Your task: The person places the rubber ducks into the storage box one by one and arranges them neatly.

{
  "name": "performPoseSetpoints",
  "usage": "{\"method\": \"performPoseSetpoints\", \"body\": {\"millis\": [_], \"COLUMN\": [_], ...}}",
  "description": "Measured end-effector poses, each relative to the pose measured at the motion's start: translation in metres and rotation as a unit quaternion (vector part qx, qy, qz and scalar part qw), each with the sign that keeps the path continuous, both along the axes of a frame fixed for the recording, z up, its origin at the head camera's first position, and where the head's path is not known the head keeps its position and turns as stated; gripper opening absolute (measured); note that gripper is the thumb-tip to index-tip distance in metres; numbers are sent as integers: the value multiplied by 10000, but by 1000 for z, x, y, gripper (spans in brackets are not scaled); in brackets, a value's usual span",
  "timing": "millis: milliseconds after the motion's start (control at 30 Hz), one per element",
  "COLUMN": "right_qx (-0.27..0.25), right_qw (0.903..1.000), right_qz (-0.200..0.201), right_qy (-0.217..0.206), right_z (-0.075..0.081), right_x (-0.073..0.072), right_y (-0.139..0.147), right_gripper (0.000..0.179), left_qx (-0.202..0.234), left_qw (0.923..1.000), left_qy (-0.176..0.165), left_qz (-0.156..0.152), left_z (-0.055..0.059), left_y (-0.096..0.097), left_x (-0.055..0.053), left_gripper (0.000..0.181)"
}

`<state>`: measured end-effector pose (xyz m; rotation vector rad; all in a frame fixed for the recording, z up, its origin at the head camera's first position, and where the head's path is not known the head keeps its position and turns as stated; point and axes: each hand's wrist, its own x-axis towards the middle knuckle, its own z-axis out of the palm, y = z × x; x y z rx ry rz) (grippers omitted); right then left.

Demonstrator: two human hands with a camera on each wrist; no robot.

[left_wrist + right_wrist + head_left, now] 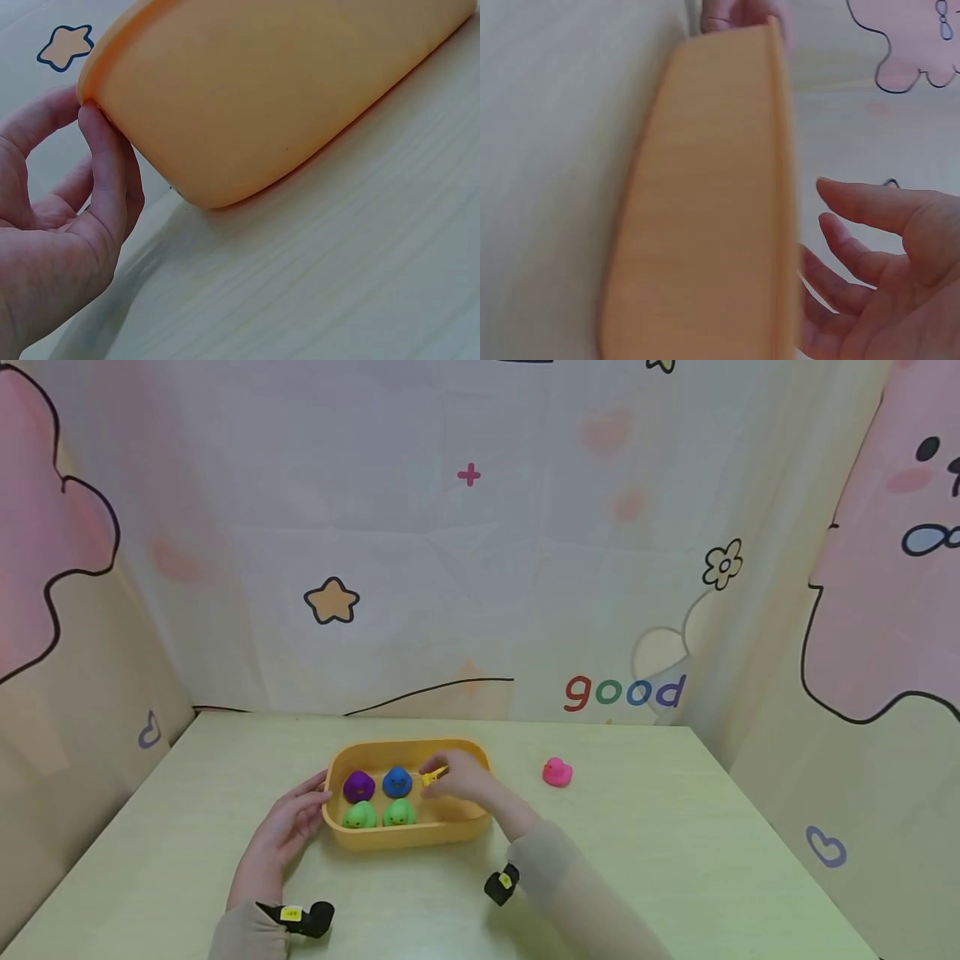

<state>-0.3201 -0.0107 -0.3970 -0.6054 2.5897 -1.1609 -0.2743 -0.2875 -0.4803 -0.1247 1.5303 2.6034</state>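
An orange-yellow plastic bin [408,837] stands on the table. My left hand [294,818] pinches the rim at its left end, thumb and fingertips together there in the left wrist view. Inside the bin sit a purple rubber duck [359,787], a blue duck [397,782] and two green ducks [360,815]. Over the right half of the bin is my right hand [459,774]. A small yellow toy [433,776] shows at its fingertips, partly covered. The right wrist view shows the thumb and fingers spread apart behind the bin wall, with nothing visible between them.
A pink rubber duck [557,772] sits on the table [637,860] to the right of the bin. Printed cloth walls [420,543] enclose the table at the back and both sides.
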Motion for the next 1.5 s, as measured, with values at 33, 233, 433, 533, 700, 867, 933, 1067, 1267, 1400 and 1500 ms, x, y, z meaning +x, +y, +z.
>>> {"method": "performPoseSetpoints", "body": {"millis": [33,233,433,533,700,867,933,1067,1267,1400,1500], "right_qx": [-105,-198,-373,-467,-644,-702,-601,-363,-283,-201,-137], "right_qw": [9999,9976,9906,9820,9610,9476,9452,9418,9404,9409,9403], "right_qz": [-38,-604,-1260,-1734,-2661,-3115,-3207,-3339,-3376,-3355,-3366], "right_qy": [19,271,381,579,386,-49,-118,-159,-296,-415,-488], "right_z": [5,23,22,15,-1,-16,-19,-23,-33,-38,-41], "right_x": [-2,-19,-36,-41,-46,-50,-50,-50,-54,-55,-55], "right_y": [6,51,97,112,125,134,136,139,144,147,148], "right_gripper": [32,30,32,33,38,43,44,46,46,49,52], "left_qx": [9,17,-2,2,1,13,0,-17,-78,-76,-54], "left_qw": [10000,10000,10000,10000,9999,9999,9999,9999,9999,10000,10000], "left_qy": [-4,-11,-20,-55,-104,-113,-105,-106,-80,-56,-63], "left_qz": [4,3,-15,-3,19,0,-10,17,48,30,32], "left_z": [0,0,1,2,2,0,0,1,1,2,2], "left_y": [0,-1,0,0,-1,-1,0,0,0,0,1], "left_x": [0,-1,1,2,1,1,1,1,1,2,2], "left_gripper": [35,34,36,36,35,34,33,32,34,34,34]}}
